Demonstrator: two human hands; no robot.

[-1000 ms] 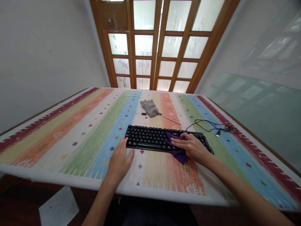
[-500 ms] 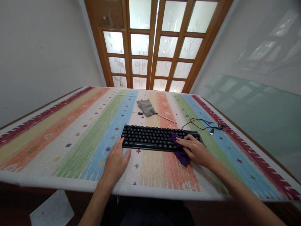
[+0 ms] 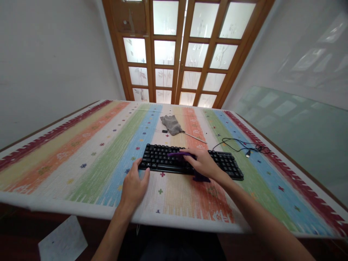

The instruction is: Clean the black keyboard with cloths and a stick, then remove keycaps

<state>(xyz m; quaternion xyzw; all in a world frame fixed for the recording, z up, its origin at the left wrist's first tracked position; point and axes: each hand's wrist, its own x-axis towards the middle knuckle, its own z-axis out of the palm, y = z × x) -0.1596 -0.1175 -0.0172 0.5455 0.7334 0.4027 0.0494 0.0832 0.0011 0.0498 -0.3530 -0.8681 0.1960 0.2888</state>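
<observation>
A black keyboard (image 3: 160, 168) lies on the striped tablecloth in front of me. My left hand (image 3: 133, 186) grips its near left corner, fingers along the left end and thumb at the front edge. Over the middle of the keys, my right hand (image 3: 203, 162) presses a purple cloth (image 3: 178, 155). Part of that cloth sticks up left of the fingers, and another part hangs over the keyboard's front edge beneath the hand. The keys under the hand and cloth are hidden. To the right, the number pad (image 3: 225, 161) is uncovered.
Behind the keyboard lies a grey knitted piece (image 3: 172, 125) with a thin stick (image 3: 195, 137), beside a small black object (image 3: 164, 131). The keyboard's black cable (image 3: 244, 144) coils at the right, its USB plug (image 3: 248, 153) nearby. A white stool-like surface (image 3: 63, 239) shows below the table.
My right hand has slid the purple cloth leftward from the keyboard's right part to its middle. My left thumb has come up against the front edge. The view has shifted slightly.
</observation>
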